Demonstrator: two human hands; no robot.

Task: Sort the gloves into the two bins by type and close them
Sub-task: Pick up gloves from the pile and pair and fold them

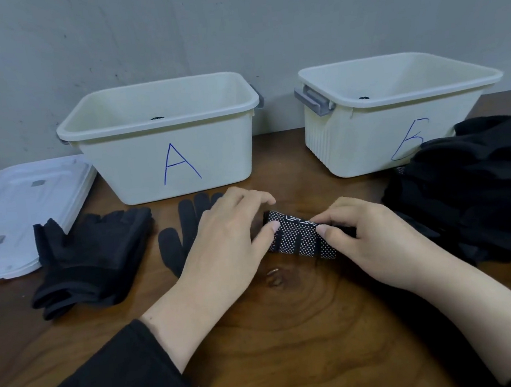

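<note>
Between our hands on the tabletop [292,330] sits a folded dotted glove [299,239], with our left hand [227,236] and right hand [374,238] both pinching its ends. Under the left hand there's a plain black glove [175,244], further left a fingerless pair [94,255] and lids [10,217]. Beyond our hands are bin A [161,140] and bin B [390,111], and a black glove pile [481,190] is right of the right hand.
</note>
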